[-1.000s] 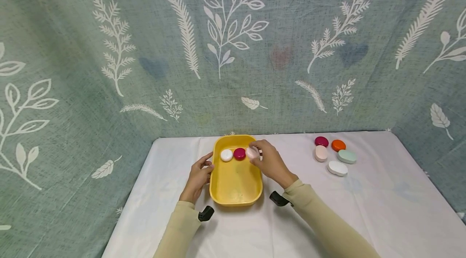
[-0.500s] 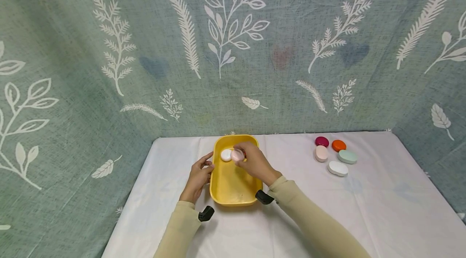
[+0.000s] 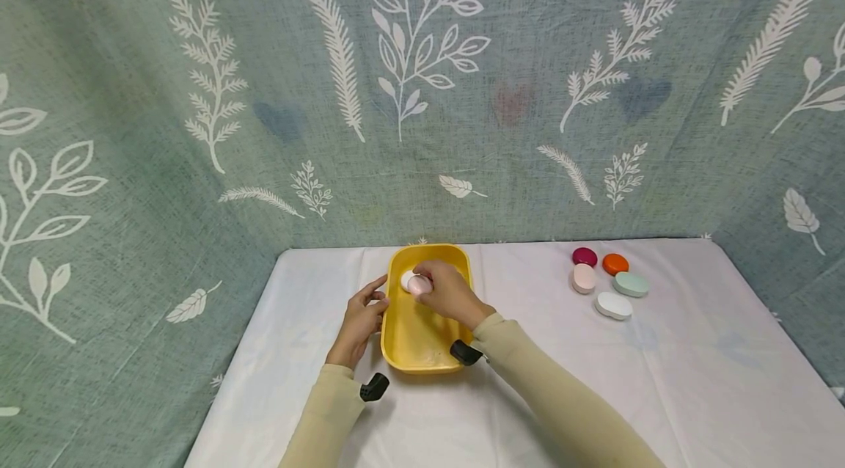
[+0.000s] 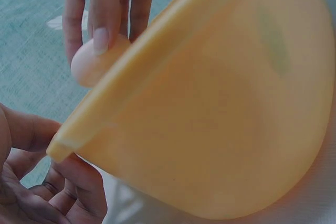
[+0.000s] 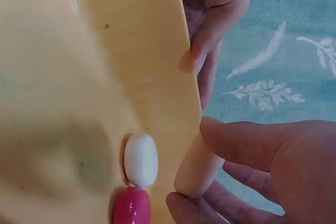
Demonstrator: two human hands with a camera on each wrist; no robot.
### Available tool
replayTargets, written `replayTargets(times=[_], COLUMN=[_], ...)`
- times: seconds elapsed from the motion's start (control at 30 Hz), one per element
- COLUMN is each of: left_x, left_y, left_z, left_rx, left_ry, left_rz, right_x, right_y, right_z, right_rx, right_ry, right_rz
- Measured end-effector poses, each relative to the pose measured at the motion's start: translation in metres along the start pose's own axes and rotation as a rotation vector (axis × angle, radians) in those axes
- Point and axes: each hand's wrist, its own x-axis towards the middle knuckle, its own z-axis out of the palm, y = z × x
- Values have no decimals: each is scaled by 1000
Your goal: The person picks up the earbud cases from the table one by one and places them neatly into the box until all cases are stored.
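Note:
A yellow tray [image 3: 425, 370] lies on the table, and my left hand [image 3: 359, 323] holds its left rim, thumb and fingers at the edge. My right hand [image 3: 451, 293] pinches a pale pink oval soap bar [image 3: 419, 285] above the tray's far part. From the left wrist view, that pink soap shows just beyond the rim, under the right fingertips. Inside the tray, a white soap bar [image 5: 142, 160] and a magenta soap bar [image 5: 132, 207] lie end to end. The magenta one is hidden behind my right hand in the head view.
On the right of the white-covered table lie more soap bars: magenta [image 3: 584, 257], orange [image 3: 615, 264], pale pink [image 3: 584, 279], mint green [image 3: 631, 284] and white [image 3: 614, 306]. A leaf-patterned curtain [image 3: 370, 182] hangs behind the table.
My right hand has moved left over the tray with the pink soap bar, from the right rim to near the white soap. The left hand stays at the left rim.

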Motion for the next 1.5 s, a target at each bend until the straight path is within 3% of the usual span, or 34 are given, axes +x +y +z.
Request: replayTargets(times=[0.77, 1.27, 1.5], left_x=[3, 1, 2], left_y=[0, 0, 0], left_z=[1, 1, 1], left_rx=[2, -4, -8], left_ry=[-1, 9, 12], left_rz=[-2, -4, -3], right_x=[22, 22, 14], right_y=[9, 6, 5], right_z=[20, 25, 15], right_rx=[-25, -14, -7], right_ry=[-132, -127, -122], right_rz=[75, 80, 73])
